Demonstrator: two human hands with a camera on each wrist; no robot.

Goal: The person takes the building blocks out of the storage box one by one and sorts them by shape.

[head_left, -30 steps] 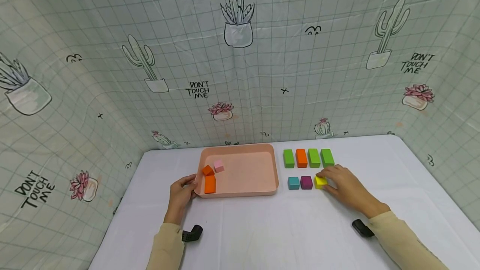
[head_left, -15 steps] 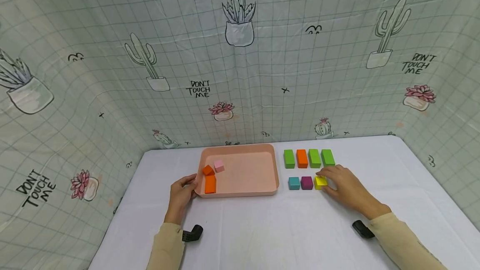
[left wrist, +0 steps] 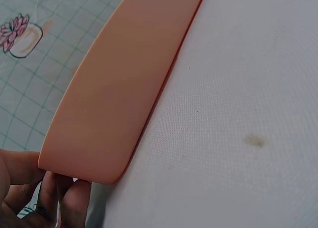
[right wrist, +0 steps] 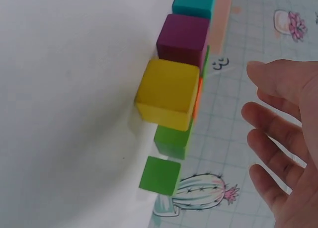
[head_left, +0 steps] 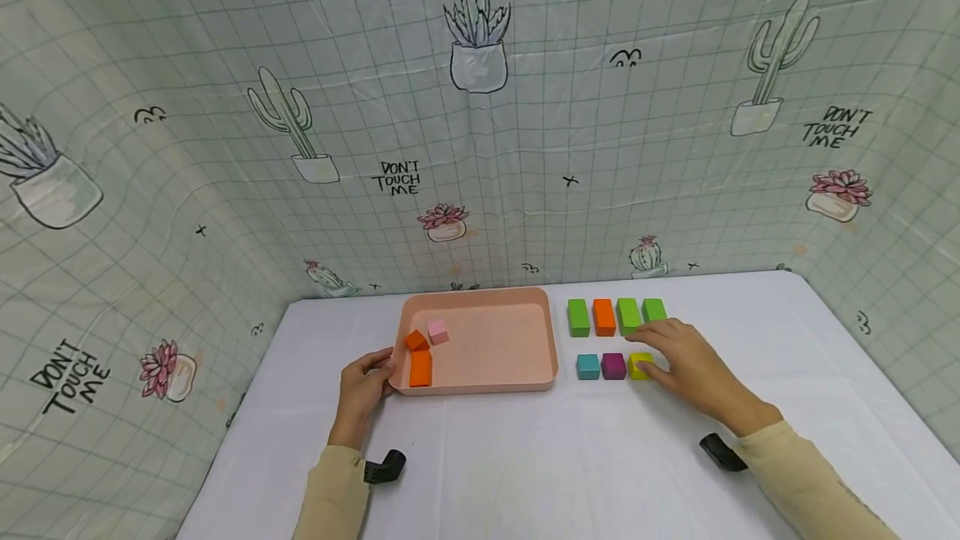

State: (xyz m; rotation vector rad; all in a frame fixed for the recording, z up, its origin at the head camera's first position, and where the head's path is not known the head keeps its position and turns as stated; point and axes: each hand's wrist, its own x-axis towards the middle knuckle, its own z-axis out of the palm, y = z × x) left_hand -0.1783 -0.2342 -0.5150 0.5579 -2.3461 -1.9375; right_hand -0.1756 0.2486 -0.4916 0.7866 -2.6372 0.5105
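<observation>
My left hand (head_left: 358,397) grips the left side of a shallow pink tray (head_left: 495,348), its thumb and fingers at the tray's corner in the left wrist view. In the tray lie an orange cube (head_left: 416,341), a longer orange block (head_left: 421,369) and a pink cube (head_left: 438,332). My right hand (head_left: 686,365) hovers with parted fingers by a yellow cube (right wrist: 166,91); the right wrist view shows a gap between them. The yellow cube ends a row with a purple cube (head_left: 613,366) and a teal cube (head_left: 588,367).
Behind the cubes stands a row of longer blocks: a green block (head_left: 577,317), an orange block (head_left: 603,317), another green block (head_left: 628,315) and a far-right green block (head_left: 654,308), partly behind the right hand. A patterned cloth (head_left: 525,132) rises behind the white table (head_left: 510,465).
The right hand's fingers have left the yellow cube, spread and risen slightly. That cube has stayed in its row. The left hand and the tray have not visibly moved.
</observation>
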